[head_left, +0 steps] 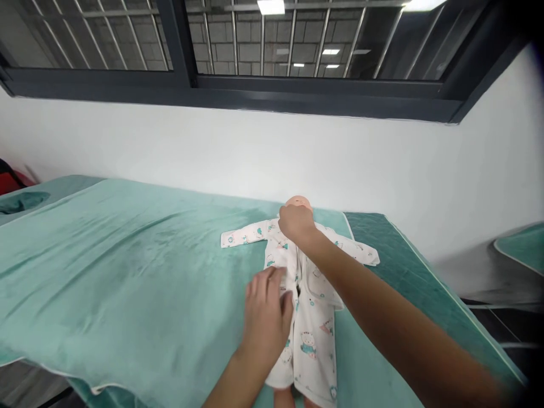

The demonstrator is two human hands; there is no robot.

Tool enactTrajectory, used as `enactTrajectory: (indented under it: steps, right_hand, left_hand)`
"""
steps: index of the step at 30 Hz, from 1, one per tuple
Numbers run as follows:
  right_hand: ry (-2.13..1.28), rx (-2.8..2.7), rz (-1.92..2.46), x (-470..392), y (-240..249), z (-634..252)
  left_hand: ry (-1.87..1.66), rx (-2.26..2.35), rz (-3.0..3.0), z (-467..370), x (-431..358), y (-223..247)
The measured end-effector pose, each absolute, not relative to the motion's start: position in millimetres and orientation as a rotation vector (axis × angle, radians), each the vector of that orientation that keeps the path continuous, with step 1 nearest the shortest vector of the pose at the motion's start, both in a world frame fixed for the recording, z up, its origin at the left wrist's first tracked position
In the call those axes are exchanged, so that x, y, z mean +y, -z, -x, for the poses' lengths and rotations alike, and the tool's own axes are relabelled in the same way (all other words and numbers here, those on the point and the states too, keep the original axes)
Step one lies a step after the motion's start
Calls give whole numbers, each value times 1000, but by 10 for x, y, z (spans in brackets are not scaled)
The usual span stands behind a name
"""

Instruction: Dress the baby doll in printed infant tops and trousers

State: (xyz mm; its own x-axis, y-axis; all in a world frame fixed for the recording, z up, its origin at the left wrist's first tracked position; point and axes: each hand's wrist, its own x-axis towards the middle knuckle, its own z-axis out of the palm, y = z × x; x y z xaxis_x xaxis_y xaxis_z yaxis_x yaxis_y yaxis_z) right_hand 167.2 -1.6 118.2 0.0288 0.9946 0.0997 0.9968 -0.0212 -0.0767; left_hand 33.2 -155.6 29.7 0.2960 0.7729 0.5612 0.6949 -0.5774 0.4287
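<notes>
My right grip (296, 222) curls at the collar of a doll (298, 200) in white printed baby clothes (314, 340), though I cannot tell whether it pinches cloth. My left grip (267, 310), thumb apart from loosely bent fingers, hovers over or rests on the front below. The doll lies beneath both on a green sheet (127, 272), its long axis running away from me: head just beyond my right grip, feet nearer me than my left, sleeves spread to either side. The clothes look light, soft and floppy, best taken by the front edges; the doll seems firmer, best supported under neck and trunk.
</notes>
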Motion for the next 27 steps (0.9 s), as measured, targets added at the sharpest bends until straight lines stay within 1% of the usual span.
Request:
enactTrajectory:
  steps: [2, 6, 11, 15, 19, 21, 24, 27]
  right_hand:
    - [3, -2025, 2185, -26, -1244, -1777]
    - [-71, -1854, 2211, -119, -1276, -2029]
    - [-144, -1729, 2154, -219, -1156, -2218]
    - [-204, -1671, 2087, -263, -1014, -2272]
    - [-233, -1617, 2006, -298, -844, -2280]
    - [-239, -1569, 1946, -306, -774, -2279]
    - [-302, -1490, 1860, -303, -717, -2282]
    - [-358, -1455, 1827, -297, -710, -2291]
  left_hand:
    - [-1163, 1516, -2361, -305, -1558, -249]
    - [-1161, 1496, -2402, -288, -1466, -244]
    - [-1268, 1164, -2688, -186, -1412, -211]
    - [-1283, 997, -2735, -101, -1462, -132]
    - [-1333, 1174, -2533, -127, -1456, -162]
    - [-1262, 1259, -2498, -173, -1417, -222]
    - [-1114, 1261, -2539, -253, -1350, -304]
    - [-1137, 1195, -2557, -300, -1322, -318]
